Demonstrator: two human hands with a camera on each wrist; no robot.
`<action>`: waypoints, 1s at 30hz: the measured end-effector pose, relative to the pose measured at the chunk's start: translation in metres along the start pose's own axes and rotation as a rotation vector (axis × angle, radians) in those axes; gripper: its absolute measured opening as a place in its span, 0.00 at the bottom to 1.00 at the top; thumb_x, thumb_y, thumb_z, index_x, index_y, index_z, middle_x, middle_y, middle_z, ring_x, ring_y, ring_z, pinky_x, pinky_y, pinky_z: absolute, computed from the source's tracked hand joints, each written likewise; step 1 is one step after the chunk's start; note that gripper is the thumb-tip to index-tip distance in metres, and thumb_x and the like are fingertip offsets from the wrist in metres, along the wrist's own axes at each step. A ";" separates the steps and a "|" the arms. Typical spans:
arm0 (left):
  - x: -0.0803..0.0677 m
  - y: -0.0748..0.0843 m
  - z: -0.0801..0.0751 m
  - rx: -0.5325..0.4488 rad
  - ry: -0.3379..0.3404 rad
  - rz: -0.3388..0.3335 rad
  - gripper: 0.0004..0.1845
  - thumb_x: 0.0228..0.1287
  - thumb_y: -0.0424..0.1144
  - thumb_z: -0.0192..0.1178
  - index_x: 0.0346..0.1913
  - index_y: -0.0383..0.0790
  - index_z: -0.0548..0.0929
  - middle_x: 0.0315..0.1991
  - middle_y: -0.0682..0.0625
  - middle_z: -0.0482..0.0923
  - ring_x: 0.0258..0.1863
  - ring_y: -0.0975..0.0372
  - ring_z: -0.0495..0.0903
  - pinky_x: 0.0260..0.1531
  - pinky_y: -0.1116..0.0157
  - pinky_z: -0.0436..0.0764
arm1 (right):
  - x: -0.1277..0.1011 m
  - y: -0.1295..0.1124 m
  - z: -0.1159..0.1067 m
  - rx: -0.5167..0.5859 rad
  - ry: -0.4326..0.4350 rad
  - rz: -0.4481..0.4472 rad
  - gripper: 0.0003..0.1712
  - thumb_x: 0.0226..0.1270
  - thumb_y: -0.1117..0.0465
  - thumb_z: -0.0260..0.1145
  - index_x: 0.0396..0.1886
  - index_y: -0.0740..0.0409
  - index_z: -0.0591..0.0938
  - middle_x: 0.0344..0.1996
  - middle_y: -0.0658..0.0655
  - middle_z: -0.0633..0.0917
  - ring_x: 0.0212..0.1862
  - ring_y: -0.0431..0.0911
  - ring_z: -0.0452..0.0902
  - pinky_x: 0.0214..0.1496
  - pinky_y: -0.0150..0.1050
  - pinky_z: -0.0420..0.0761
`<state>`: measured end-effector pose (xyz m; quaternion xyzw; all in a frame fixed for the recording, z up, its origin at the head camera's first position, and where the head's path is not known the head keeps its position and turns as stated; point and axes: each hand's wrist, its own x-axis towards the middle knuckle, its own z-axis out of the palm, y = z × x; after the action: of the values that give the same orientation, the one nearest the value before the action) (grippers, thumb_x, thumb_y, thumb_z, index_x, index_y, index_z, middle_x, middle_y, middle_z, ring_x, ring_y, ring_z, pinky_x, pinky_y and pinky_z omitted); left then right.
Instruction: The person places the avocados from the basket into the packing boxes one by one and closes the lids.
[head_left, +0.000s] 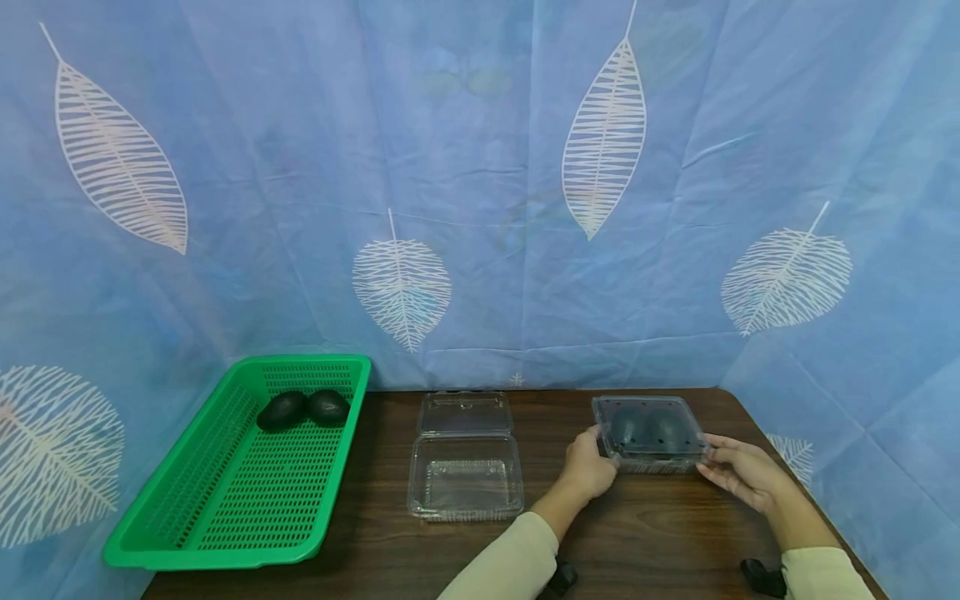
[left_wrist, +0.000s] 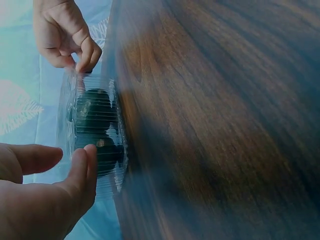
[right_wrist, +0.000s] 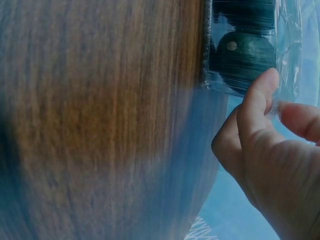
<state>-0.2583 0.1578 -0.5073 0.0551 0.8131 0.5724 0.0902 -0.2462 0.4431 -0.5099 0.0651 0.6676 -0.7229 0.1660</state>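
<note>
A closed clear plastic clamshell box with two dark avocados inside lies at the right of the table. At its right corner my right hand pinches the rim between thumb and fingers; the right wrist view shows the thumb close to the lid edge. My left hand is at the box's left side. In the left wrist view its fingers reach along the box's side, with the thumb held apart from them.
An open clear clamshell box stands mid-table, its lid folded back. At the left is a green slotted basket with two dark avocados near its far end. A blue leaf-print cloth hangs behind the table.
</note>
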 end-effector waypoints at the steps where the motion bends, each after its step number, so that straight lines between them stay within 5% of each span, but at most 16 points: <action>1: 0.000 0.000 0.000 -0.003 -0.001 0.003 0.35 0.61 0.24 0.67 0.72 0.32 0.73 0.70 0.38 0.76 0.71 0.48 0.73 0.65 0.54 0.78 | 0.000 0.000 0.000 -0.006 0.003 -0.005 0.42 0.83 0.69 0.47 0.81 0.71 0.32 0.41 0.52 0.75 0.43 0.38 0.79 0.58 0.36 0.84; 11: -0.002 0.001 -0.003 0.032 -0.033 -0.012 0.40 0.53 0.22 0.64 0.74 0.36 0.71 0.69 0.41 0.76 0.63 0.56 0.77 0.46 0.60 0.77 | -0.002 0.002 -0.002 0.014 0.003 0.023 0.40 0.84 0.68 0.43 0.81 0.70 0.32 0.43 0.52 0.74 0.45 0.38 0.76 0.59 0.36 0.84; 20: -0.004 -0.001 -0.004 0.052 -0.044 0.002 0.40 0.54 0.27 0.67 0.74 0.37 0.72 0.69 0.43 0.77 0.68 0.52 0.77 0.52 0.60 0.81 | -0.002 0.002 -0.004 0.031 0.005 0.020 0.39 0.85 0.68 0.45 0.83 0.70 0.37 0.43 0.51 0.75 0.47 0.39 0.78 0.58 0.37 0.84; 25: -0.007 -0.003 -0.009 0.063 -0.055 0.018 0.38 0.54 0.28 0.67 0.73 0.37 0.73 0.68 0.42 0.78 0.58 0.56 0.80 0.47 0.61 0.80 | -0.001 -0.001 -0.004 0.022 0.009 0.027 0.38 0.85 0.68 0.44 0.83 0.70 0.37 0.43 0.51 0.75 0.47 0.39 0.77 0.58 0.37 0.84; 30: -0.012 0.000 -0.017 0.056 -0.042 0.047 0.37 0.55 0.28 0.67 0.72 0.36 0.73 0.66 0.42 0.78 0.54 0.55 0.82 0.45 0.62 0.80 | -0.002 -0.002 -0.005 0.019 0.058 0.052 0.29 0.84 0.66 0.47 0.80 0.57 0.59 0.45 0.51 0.76 0.47 0.39 0.79 0.58 0.39 0.85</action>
<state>-0.2505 0.1395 -0.5010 0.0886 0.8252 0.5501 0.0925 -0.2459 0.4482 -0.5083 0.1049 0.6632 -0.7225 0.1649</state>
